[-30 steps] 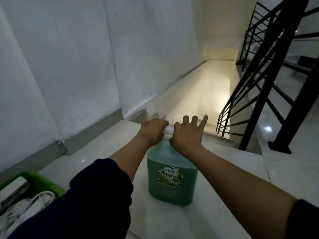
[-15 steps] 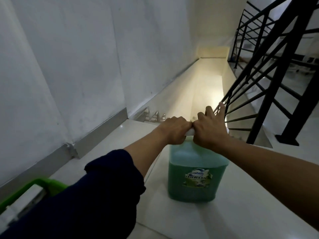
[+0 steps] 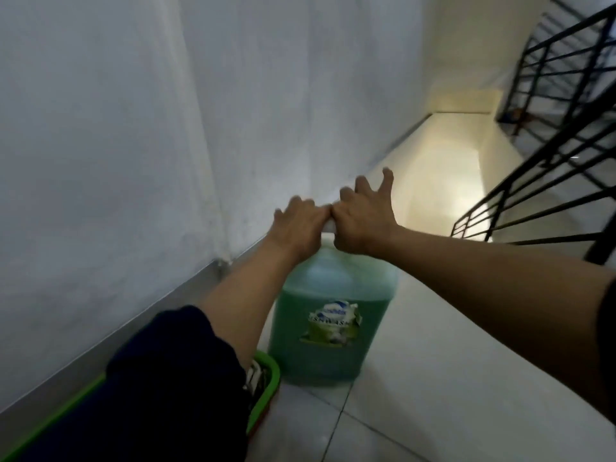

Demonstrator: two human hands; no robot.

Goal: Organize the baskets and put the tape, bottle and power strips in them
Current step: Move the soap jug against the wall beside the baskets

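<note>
A big jug of green dishwashing liquid, the bottle (image 3: 328,325), stands upright on the white tiled floor with a torn label facing me. My left hand (image 3: 296,225) and my right hand (image 3: 361,220) both clasp its white cap at the top, knuckles touching; two right fingers stick up. A green basket (image 3: 263,391) lies at the lower left beside the bottle's base, mostly hidden by my dark left sleeve. Something pale shows inside its corner.
A white wall with a grey skirting strip (image 3: 100,335) runs along the left. A stairwell (image 3: 443,175) drops away behind the bottle. Black metal railings (image 3: 540,168) stand at the right. Floor tiles stretch across the lower right.
The bottle has shifted left toward the basket, now beside its corner. Both hands stay on the cap. The view has swung toward the wall.
</note>
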